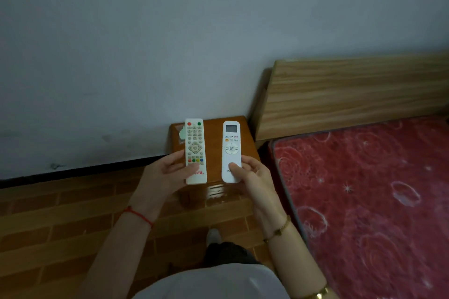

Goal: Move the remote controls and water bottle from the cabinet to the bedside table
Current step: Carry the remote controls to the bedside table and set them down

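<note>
- Head view: two remotes were held above the bedside table (213, 128), one per hand.
- TV remote (195, 150) was gripped at its lower end by the left hand (167, 172), thumb across the face.
- AC remote (231, 152) was clamped at its lower end by the right hand (252, 177), thumb on the front.
- Handling judged: both light, rigid, smooth plastic; a grip low on the body was adequate, slip risk small.
- Water bottle and cabinet were not in view.
- Table top: glossy wood, small, a pale packet (181, 134) at its far-left corner, partly hidden by the TV remote.
- Bed (364, 189) was right of the table, wall behind, wood-pattern floor (60, 213) left of it.
</note>
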The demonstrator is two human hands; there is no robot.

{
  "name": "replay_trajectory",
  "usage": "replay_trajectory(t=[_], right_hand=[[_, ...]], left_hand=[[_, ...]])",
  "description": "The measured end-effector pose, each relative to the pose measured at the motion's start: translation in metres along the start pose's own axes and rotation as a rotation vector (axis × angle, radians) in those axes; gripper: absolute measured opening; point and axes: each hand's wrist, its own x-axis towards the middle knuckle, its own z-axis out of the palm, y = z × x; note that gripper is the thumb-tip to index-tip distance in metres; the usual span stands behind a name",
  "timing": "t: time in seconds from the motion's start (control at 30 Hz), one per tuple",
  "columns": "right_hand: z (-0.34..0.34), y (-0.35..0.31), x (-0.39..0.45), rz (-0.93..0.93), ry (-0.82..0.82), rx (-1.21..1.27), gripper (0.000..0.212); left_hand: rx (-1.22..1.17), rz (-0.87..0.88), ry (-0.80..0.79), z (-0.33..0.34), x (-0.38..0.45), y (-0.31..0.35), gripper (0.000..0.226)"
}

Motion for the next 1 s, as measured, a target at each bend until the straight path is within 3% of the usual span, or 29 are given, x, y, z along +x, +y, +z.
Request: replay_trajectory(t=[0.13,0.5,1.0], right_hand=[[0.004,-0.013,0.069,0.076,-0.028,-0.029,0.031],[0.045,0.025,0.243,0.289,0.022,-0.139,0.033],[0.061,0.198,0.414,0.387,0.112,-0.363,0.034]], left_hand=[[-0.057,-0.069,0.038,0.012,0.058,0.010,0.039],[-0.015,-0.243,0.095,0.011,0.228,-0.043,0.056],[0.110,-0.335,0.200,-0.003,0.392,-0.206,0.053]])
